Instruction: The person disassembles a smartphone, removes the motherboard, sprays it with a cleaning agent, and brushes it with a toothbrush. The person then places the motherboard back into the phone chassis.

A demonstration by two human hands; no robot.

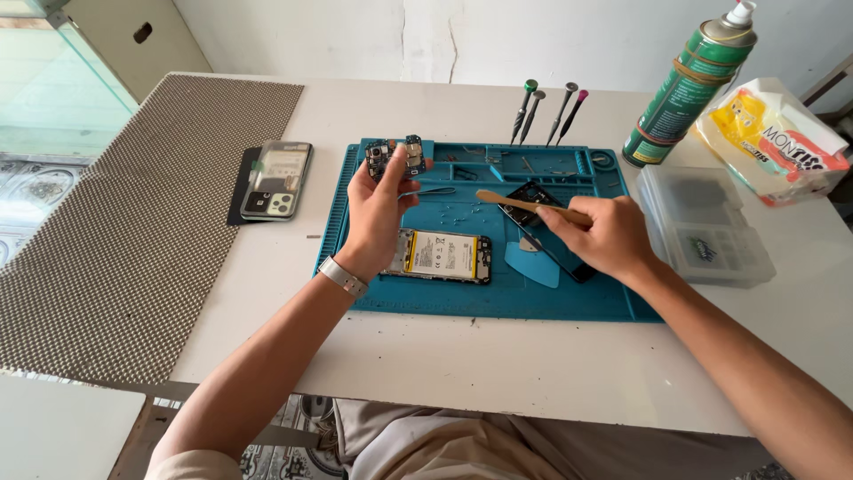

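One small circuit board (395,156) is pinched upright in the left hand (378,213), raised over the far left part of the blue work mat (569,302). The right hand (597,236) grips a slim wooden stick (524,204) pointing left. Below the left hand an opened phone (442,256) lies on the mat, battery showing. Four screwdrivers (546,111) stand at the mat's far edge on the white surface (498,364).

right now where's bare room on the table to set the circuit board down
Bare white table runs along the near edge, in front of the blue mat. Another bare strip lies between the mat and the spare phone. The mat's middle is crowded: opened phone, both hands, loose parts. The right side holds the parts box.
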